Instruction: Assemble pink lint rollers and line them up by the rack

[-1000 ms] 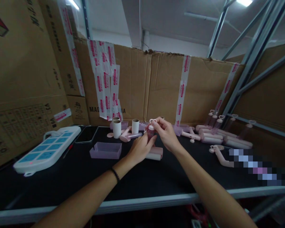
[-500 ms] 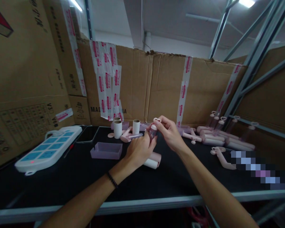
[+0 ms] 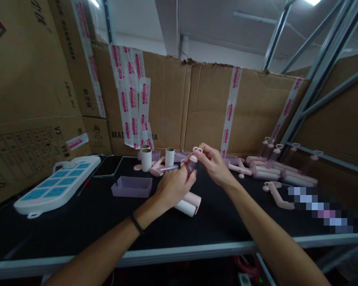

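My left hand (image 3: 172, 186) is closed around the lower part of a small pink lint roller (image 3: 191, 163) held upright over the black table (image 3: 86, 222). My right hand (image 3: 214, 163) pinches the roller's top, at its pale heart-shaped loop handle. Under my left hand lies a white and pink roll (image 3: 188, 203) on its side. Both forearms reach in from the near edge, and the left wrist wears a dark bracelet.
A lilac tray (image 3: 132, 187) sits left of my hands, with upright cardboard tubes (image 3: 146, 159) behind it. A white and blue power strip (image 3: 55, 185) and a phone (image 3: 107, 166) lie at the left. Finished pink rollers (image 3: 274, 171) pile at the right. Cardboard boxes (image 3: 197, 107) wall the back.
The hands stay together on the roller, with only small finger shifts. The roll under my left hand has slid slightly toward me and to the left. The view has tilted a little.
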Motion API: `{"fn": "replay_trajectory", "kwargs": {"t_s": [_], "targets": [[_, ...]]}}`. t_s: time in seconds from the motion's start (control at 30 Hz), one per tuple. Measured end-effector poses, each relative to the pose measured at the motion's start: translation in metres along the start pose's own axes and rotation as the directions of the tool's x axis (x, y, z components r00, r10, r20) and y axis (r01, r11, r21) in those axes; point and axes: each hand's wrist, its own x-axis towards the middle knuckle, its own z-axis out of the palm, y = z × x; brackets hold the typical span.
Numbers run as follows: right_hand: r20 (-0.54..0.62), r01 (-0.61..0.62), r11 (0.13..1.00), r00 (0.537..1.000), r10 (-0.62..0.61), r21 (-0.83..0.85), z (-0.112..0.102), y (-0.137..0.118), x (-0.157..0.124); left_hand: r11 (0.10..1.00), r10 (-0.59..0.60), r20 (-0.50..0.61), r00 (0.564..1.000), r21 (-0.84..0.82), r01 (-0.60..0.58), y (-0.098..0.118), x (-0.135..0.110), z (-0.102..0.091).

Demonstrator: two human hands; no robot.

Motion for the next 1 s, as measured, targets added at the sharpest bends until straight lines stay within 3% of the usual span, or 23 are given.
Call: {"fn": "replay_trajectory", "kwargs": {"t_s": [0.13, 0.4, 0.7, 1.0], "targets": [[0.038, -0.026, 1.0, 0.999, 0.026, 0.001, -0.003, 0.0, -0.002, 0.997, 0.042, 0.027, 0.999, -0.061, -0.04, -0.002, 0.001, 0.001], [-0.113, 0.011, 0.997, 0.994, -0.002, 0.079, 0.016, 0.008, -0.004, 0.987, 0.018, -0.007, 1.0, -0.159, -0.019, -0.003, -0.001, 0.004], [-0.327, 0.027, 0.998, 0.944, -0.042, -0.049, 0.033, 0.014, -0.004, 0.994, -0.099, 0.012, 0.995, 0.036, 0.099, 0.001, -0.001, 0.0], [-0.289, 0.002, 1.0, 0.957, -0.003, -0.005, 0.027, 0.017, -0.006, 0.993, -0.106, 0.048, 0.993, 0.055, 0.103, 0.001, -0.002, 0.001]]}}
